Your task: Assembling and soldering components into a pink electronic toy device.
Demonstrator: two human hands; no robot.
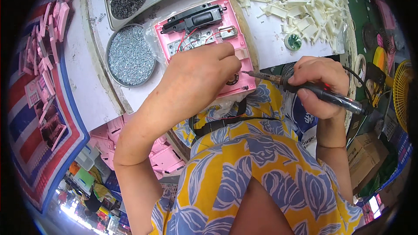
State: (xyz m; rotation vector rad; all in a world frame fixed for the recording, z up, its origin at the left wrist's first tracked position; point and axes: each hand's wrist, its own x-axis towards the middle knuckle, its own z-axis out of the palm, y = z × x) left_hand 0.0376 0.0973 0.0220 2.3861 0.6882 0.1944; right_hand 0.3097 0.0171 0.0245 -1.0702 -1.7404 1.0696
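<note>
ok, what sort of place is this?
Probably a small assembly workshop: the right hand holds what looks like a soldering iron at an open pink casing with wired parts, beside small metal fasteners and a heap of white plastic pieces.

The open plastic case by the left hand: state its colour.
The case is pink, best seen in the head view.

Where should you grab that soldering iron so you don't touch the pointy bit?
Take the soldering iron by its thick, dark handle, coming from the right. Its thin metal tip points left toward the pink plastic casing, so the handle end is probably the safer one. That's where the right hand grips it, behind the metal part.
</note>
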